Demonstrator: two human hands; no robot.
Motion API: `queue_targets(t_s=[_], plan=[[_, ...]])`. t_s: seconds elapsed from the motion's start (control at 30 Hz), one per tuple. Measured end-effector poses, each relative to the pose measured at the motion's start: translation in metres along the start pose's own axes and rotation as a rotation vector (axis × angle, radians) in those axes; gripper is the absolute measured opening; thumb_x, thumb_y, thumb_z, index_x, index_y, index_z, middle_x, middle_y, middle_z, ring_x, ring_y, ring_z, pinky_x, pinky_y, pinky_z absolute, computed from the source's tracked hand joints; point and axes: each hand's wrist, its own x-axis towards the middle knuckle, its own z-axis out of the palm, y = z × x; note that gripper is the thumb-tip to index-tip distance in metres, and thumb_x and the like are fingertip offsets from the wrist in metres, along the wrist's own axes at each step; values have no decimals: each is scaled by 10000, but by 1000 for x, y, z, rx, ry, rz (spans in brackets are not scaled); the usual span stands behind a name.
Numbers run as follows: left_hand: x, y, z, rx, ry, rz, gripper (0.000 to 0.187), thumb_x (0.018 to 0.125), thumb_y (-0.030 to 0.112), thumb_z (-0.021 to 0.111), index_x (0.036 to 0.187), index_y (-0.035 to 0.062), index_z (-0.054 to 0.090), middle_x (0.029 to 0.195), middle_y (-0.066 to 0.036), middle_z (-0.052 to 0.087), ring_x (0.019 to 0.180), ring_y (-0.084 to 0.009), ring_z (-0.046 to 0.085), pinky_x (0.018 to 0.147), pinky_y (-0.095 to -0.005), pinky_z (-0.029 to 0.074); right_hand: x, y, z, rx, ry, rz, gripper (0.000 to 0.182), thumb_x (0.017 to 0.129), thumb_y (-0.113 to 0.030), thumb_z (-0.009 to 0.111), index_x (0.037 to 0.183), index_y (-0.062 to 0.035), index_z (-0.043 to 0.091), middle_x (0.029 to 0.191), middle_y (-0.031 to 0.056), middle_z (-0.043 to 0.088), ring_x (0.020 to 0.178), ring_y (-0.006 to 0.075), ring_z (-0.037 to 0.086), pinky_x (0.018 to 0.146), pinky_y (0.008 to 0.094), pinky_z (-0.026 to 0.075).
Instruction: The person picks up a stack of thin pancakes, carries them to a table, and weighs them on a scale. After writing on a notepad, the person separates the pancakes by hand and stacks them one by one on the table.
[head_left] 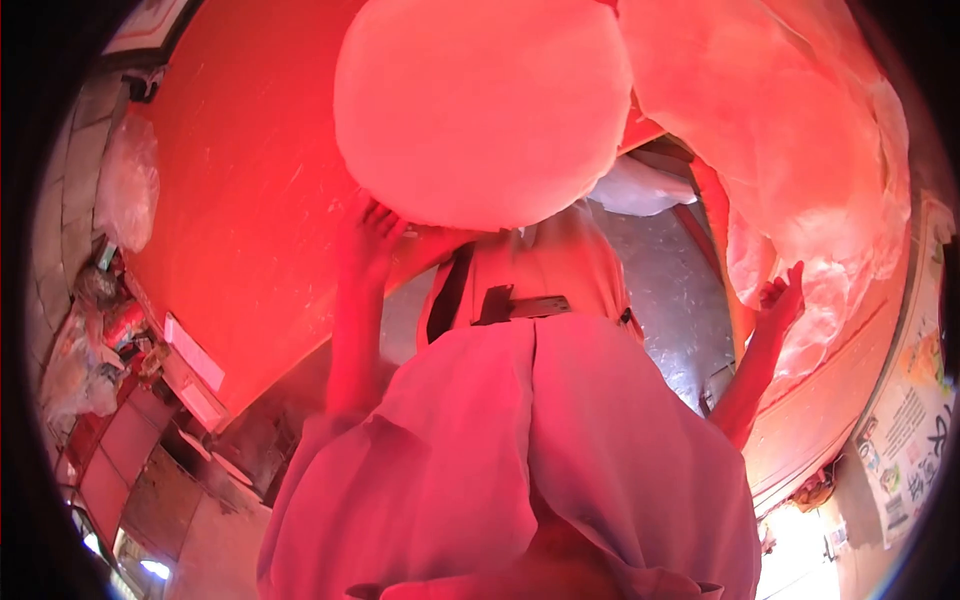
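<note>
A large, pale round piece (485,110) with a smooth, flat face fills the upper middle of the head view; its material is unclear. My left hand (370,230) is at its lower left edge, fingers apart and fingertips right by the rim, over the orange-red tabletop (240,200). On the right, a wide pale sheet (770,130), soft and crumpled along its outer side, hangs or lies in folds. In front of its lower folds is my right hand (783,292), one finger raised and the others loosely bent, with nothing visible in them.
A translucent plastic bag (130,185) sits beyond the table's left edge, above small packages (125,325). Another pale bag (645,187) shows behind the round piece, over grey floor (680,290). A printed poster (905,440) is at the far right. Red light tints everything.
</note>
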Motion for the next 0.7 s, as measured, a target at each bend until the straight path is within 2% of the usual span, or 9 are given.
queue_targets(t_s=[0.07, 0.1, 0.13, 0.23, 0.3, 0.33, 0.43, 0.53, 0.7], plan=[[3, 1, 1, -2, 11, -8, 300, 920, 305, 564, 1084, 54, 544, 947, -59, 564, 871, -176, 537, 811, -324, 463, -32, 8, 18, -61, -155, -46, 301, 809, -328, 706, 882, -49, 622, 602, -1, 484, 447, 98, 434, 421, 218, 343], [4, 4, 2, 6, 19, -16, 295, 917, 307, 568, 1073, 58, 549, 942, -54, 566, 865, -170, 534, 803, -322, 463, -36, 30, 23, -16, -423, -240, 268, 832, -272, 682, 944, -35, 628, 665, -12, 514, 504, 87, 464, 461, 210, 358], [3, 6, 4, 16, 26, -24, 290, 913, 310, 571, 1063, 62, 553, 937, -50, 568, 858, -164, 532, 795, -319, 463, -64, 27, 37, -182, -624, -239, 247, 857, -247, 656, 982, -35, 632, 723, -25, 534, 570, 72, 478, 494, 204, 362], [-1, 11, 8, 64, -8, 3, 291, 905, 305, 576, 1063, 61, 562, 936, -49, 581, 879, -164, 543, 792, -322, 470, -164, 23, 100, -412, -934, -521, 224, 833, -207, 701, 987, -58, 638, 771, -9, 584, 688, 54, 534, 606, 209, 440], [-9, 15, 17, 73, -14, 29, 300, 898, 303, 582, 1068, 56, 564, 944, -53, 588, 899, -171, 550, 797, -327, 472, -223, 15, 131, -422, -1214, -446, 259, 803, -141, 705, 1033, -61, 616, 882, 30, 635, 791, 117, 602, 683, 230, 466], [-12, 14, 20, 78, -17, 43, 304, 895, 302, 585, 1070, 53, 565, 948, -55, 592, 909, -175, 553, 799, -329, 474, -245, 15, 145, -448, -1278, -627, 300, 774, -155, 722, 1036, -56, 617, 887, 51, 639, 798, 148, 610, 696, 255, 472], [-14, 9, 19, 44, -25, 82, 329, 885, 297, 594, 1096, 48, 557, 978, -64, 593, 929, -192, 562, 802, -332, 479, -288, 34, 186, -293, -1313, -1436, 433, 689, -233, 759, 1057, -62, 608, 911, 101, 606, 858, 259, 589, 722, 348, 481], [-10, 6, 13, -44, -37, 85, 386, 896, 319, 583, 1117, 5, 543, 1038, -107, 558, 966, -221, 533, 839, -363, 468, -316, 55, 200, -383, -1359, -1380, 581, 565, -269, 775, 1069, -58, 577, 942, 109, 536, 890, 291, 514, 705, 411, 441], [-10, 6, 8, -201, -39, 23, 411, 900, 320, 581, 1138, -9, 519, 1051, -120, 512, 950, -235, 520, 857, -378, 467, -329, 59, 208, -540, -1301, -1535, 639, 558, -247, 778, 1118, -55, 536, 951, 121, 494, 905, 302, 481, 668, 416, 400]])
